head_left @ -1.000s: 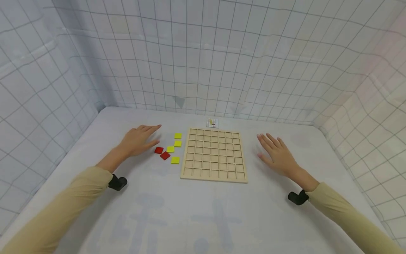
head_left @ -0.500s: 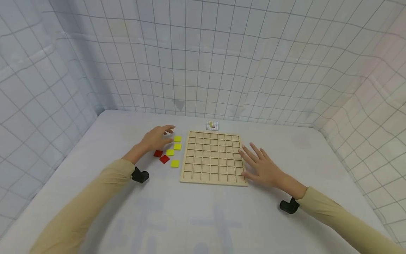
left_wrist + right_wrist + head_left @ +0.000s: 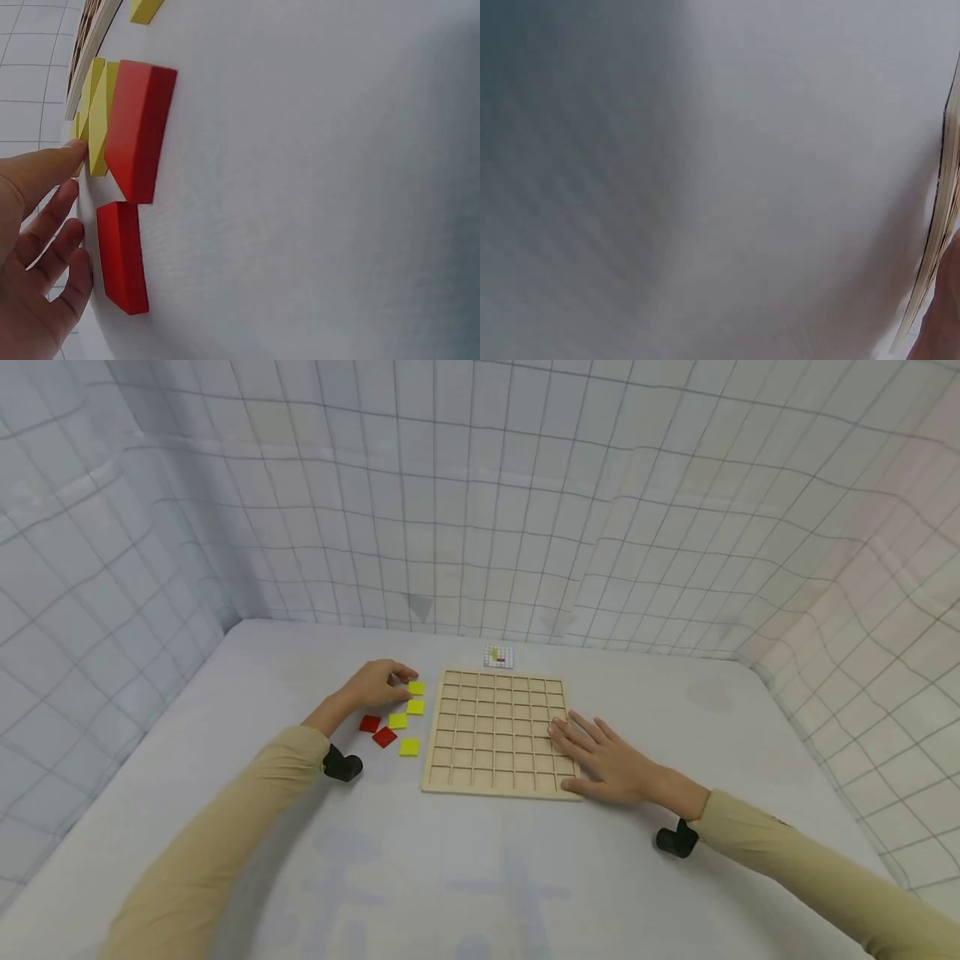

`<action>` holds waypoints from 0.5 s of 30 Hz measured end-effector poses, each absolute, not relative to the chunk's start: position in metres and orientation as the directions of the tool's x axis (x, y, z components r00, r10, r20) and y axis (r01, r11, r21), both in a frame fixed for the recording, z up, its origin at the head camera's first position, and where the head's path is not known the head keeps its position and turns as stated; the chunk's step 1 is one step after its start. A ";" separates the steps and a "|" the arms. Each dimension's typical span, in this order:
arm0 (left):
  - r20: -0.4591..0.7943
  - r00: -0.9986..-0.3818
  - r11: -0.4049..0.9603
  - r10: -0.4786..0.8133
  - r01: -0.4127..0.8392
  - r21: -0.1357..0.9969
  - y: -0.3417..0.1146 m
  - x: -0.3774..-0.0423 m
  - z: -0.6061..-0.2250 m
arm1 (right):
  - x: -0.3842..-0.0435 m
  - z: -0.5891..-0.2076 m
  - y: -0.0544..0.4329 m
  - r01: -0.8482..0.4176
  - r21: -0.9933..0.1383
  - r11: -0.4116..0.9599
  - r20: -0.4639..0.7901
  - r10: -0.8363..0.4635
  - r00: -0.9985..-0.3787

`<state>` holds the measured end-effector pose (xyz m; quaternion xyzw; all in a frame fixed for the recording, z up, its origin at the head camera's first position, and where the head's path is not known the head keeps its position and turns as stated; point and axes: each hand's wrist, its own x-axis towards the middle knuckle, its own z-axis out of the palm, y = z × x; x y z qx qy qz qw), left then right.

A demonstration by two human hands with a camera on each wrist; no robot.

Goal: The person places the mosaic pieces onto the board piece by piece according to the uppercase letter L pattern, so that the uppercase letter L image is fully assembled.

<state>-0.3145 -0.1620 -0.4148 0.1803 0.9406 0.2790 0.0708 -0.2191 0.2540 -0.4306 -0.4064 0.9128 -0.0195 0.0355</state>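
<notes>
My left hand reaches over the table, its thumb and index finger parted on either side of the farthest yellow tile. In the left wrist view the thumb tip overlaps the yellow tiles, and the other fingers curve loosely beside them. Two red tiles lie nearer me, below the left hand. A wooden grid board with square cells lies flat to the right. My right hand lies with spread, straight fingers over its right edge. Only part of that hand shows in the right wrist view, beside the board's side.
More yellow tiles lie loose left of the board. Behind the board is a small card printed with a grid and coloured cells. White curtains with a grid pattern enclose the table at the back and sides.
My left hand has moved right and come to the farthest yellow tile. The right hand has moved left, from beside the board onto its right edge. The tiles lie as before.
</notes>
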 end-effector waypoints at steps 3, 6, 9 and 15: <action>-0.036 -0.924 0.777 0.381 0.299 0.554 -0.161 -0.314 -0.415 | -0.220 -0.432 0.254 -0.713 -0.093 0.695 -0.081 -0.719 -0.691; -0.024 -0.922 0.775 0.387 0.311 0.549 -0.161 -0.313 -0.416 | -0.221 -0.431 0.254 -0.691 -0.085 0.718 -0.107 -0.696 -0.710; 0.001 -0.923 0.780 0.385 0.326 0.533 -0.161 -0.313 -0.418 | -0.223 -0.430 0.253 -0.682 -0.059 0.729 -0.122 -0.684 -0.720; 0.028 -0.927 0.792 0.375 0.335 0.509 -0.161 -0.313 -0.420 | -0.227 -0.429 0.252 -0.690 -0.066 0.721 -0.124 -0.692 -0.711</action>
